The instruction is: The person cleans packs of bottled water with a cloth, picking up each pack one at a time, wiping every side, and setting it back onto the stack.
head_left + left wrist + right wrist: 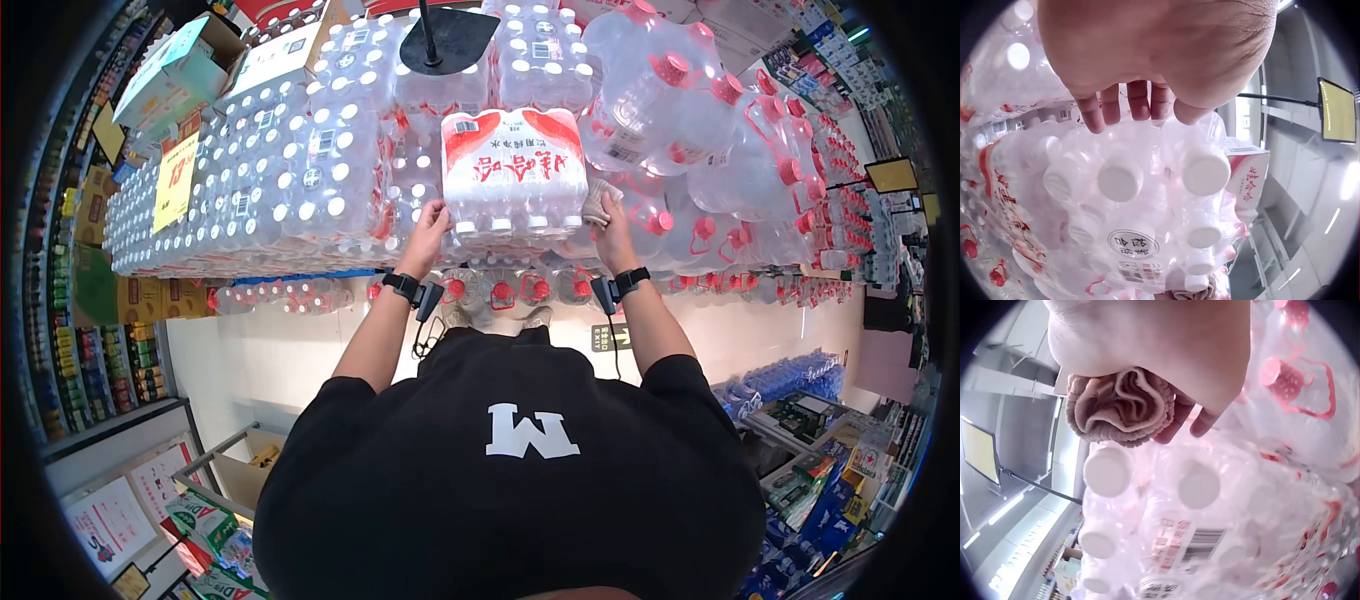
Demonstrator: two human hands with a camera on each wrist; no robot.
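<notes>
A shrink-wrapped pack of water bottles (515, 180) with a red and white label and white caps lies on top of a stack, caps facing me. My left hand (432, 225) grips its left near edge, and the left wrist view shows the fingertips (1129, 106) curled onto the wrap of the pack (1122, 219). At the pack's right near corner is my right hand (608, 225), which holds a bunched pinkish cloth (600, 198). In the right wrist view the cloth (1119, 406) is wadded in the palm while the fingers (1204, 422) touch the pack (1210, 531).
Stacked packs of small bottles (280, 180) fill the display to the left and behind. Large jugs with red caps (700, 130) crowd the right. A black sign-stand base (445, 40) sits on the packs behind, with a yellow price card (176, 180) at left. A cart (225, 470) stands lower left.
</notes>
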